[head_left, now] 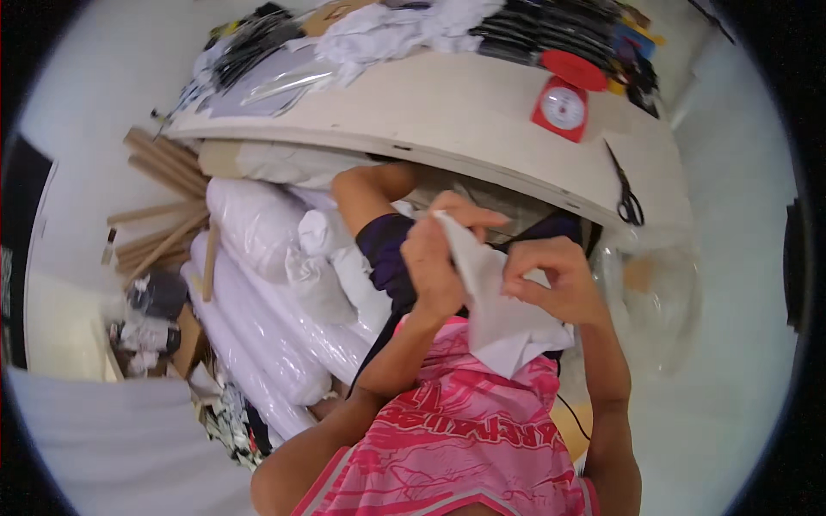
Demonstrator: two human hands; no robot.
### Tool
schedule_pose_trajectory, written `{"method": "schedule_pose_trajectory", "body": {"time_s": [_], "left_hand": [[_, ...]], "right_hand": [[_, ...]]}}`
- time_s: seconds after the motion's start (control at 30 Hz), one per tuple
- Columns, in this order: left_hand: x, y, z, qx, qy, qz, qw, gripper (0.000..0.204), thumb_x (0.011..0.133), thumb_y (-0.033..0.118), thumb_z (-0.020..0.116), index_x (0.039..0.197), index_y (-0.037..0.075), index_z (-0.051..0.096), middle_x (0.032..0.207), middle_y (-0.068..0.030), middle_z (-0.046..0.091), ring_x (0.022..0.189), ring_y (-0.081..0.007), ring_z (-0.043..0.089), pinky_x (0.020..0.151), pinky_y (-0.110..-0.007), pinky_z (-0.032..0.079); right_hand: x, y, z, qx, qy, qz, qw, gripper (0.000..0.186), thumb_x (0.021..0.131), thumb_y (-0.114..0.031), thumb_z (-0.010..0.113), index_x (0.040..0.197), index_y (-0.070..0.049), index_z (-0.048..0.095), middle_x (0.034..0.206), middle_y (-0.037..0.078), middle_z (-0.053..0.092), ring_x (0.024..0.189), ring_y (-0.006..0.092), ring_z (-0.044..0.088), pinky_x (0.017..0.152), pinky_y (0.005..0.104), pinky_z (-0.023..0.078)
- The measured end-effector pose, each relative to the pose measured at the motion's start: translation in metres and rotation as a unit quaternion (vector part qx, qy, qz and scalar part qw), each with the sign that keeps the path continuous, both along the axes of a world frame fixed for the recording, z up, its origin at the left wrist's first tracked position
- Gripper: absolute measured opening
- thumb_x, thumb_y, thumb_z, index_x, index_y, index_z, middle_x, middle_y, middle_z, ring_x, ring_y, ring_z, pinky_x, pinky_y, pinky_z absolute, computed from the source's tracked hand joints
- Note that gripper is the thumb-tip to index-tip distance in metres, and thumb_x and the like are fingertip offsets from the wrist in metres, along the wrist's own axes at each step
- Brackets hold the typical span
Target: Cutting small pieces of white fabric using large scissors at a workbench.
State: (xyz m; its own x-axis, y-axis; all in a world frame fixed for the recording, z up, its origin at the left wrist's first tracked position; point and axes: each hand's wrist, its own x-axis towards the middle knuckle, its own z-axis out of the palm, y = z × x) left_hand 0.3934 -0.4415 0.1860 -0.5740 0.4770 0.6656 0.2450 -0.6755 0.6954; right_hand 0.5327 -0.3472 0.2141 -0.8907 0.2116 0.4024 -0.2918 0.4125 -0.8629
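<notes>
A piece of white cloth (pixel 495 318) hangs in front of my pink top, above my lap. My left hand (pixel 440 254) is closed on its upper left edge, with the fingers bent over the top. On the other side, my right hand (pixel 555 277) pinches the cloth's right edge between thumb and fingers. From there the cloth drops in folds to a loose lower corner. Both hands are raised in front of the table edge, apart from each other.
On the table (pixel 413 99) ahead are a red scale (pixel 564 105), black scissors (pixel 625 191), a white cloth pile (pixel 387 34) and stacked black packs (pixel 551 33). Plastic-wrapped white rolls (pixel 258 292) and cardboard tubes (pixel 168 224) lie at left. Clear plastic (pixel 654 292) is at right.
</notes>
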Motion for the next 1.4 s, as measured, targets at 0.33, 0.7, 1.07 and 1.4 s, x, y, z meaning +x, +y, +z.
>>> {"method": "schedule_pose_trajectory", "body": {"time_s": [0.33, 0.7, 1.07, 1.4], "left_hand": [[0.002, -0.007, -0.001, -0.005, -0.085, -0.063, 0.994, 0.053, 0.100, 0.030, 0.030, 0.087, -0.005, 0.067, 0.066, -0.0043, 0.049, 0.058, -0.0098, 0.044, 0.052, -0.024, 0.034], [-0.024, -0.004, 0.019, -0.165, 0.154, 0.233, 0.946, 0.011, 0.079, 0.004, 0.068, 0.088, 0.001, 0.063, 0.081, -0.0065, 0.062, 0.067, -0.0144, 0.058, 0.059, -0.028, 0.044], [0.015, 0.006, -0.001, -0.194, 0.058, -0.042, 0.978, 0.013, 0.085, 0.000, 0.062, 0.097, -0.005, 0.061, 0.085, -0.0055, 0.064, 0.078, -0.0093, 0.060, 0.069, -0.022, 0.048], [0.005, 0.009, -0.007, -0.226, -0.036, -0.157, 0.961, 0.017, 0.088, 0.005, 0.061, 0.101, -0.005, 0.062, 0.086, -0.0036, 0.064, 0.076, -0.0067, 0.057, 0.068, -0.020, 0.047]], "right_hand": [[-0.019, -0.020, -0.003, -0.148, -0.020, -0.111, 0.983, 0.019, 0.078, -0.002, 0.070, 0.094, 0.000, 0.060, 0.085, 0.003, 0.060, 0.080, 0.0081, 0.057, 0.075, 0.0225, 0.047], [-0.006, 0.006, 0.013, -0.181, 0.044, -0.305, 0.934, 0.006, 0.086, -0.005, 0.062, 0.089, -0.002, 0.058, 0.073, 0.000, 0.062, 0.064, 0.0027, 0.055, 0.056, 0.0179, 0.041], [0.001, 0.003, -0.012, -0.257, 0.004, -0.248, 0.934, 0.013, 0.086, -0.008, 0.064, 0.095, 0.001, 0.066, 0.080, 0.000, 0.062, 0.074, 0.0055, 0.057, 0.064, 0.0203, 0.047], [0.003, 0.000, -0.015, -0.224, -0.005, -0.245, 0.943, 0.022, 0.087, -0.007, 0.060, 0.107, 0.002, 0.063, 0.094, 0.006, 0.066, 0.081, 0.0110, 0.062, 0.071, 0.0252, 0.051]]}}
